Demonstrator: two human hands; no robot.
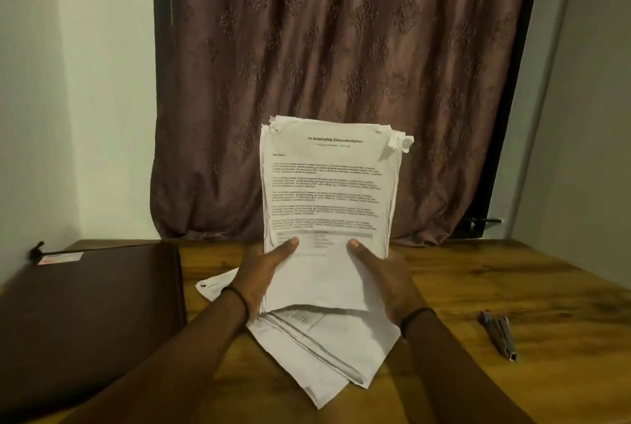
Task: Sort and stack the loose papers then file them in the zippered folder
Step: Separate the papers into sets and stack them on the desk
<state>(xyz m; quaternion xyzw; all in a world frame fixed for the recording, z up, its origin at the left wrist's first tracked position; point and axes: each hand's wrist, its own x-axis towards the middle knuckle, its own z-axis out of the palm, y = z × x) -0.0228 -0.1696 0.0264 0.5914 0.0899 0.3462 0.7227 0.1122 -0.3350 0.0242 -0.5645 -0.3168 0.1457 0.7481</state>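
White paper stack held upright, apparently mid-stacking.
Left grip and right grip clasp its lower sides; next, gather loose sheets off the counter, then open the left folder.

Probably home room: patterned curtain, plain walls, wooden desk.

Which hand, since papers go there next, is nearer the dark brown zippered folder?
Left. The left hand holds the white paper stack just right of the dark brown zippered folder; the right hand holds the stack's far side.
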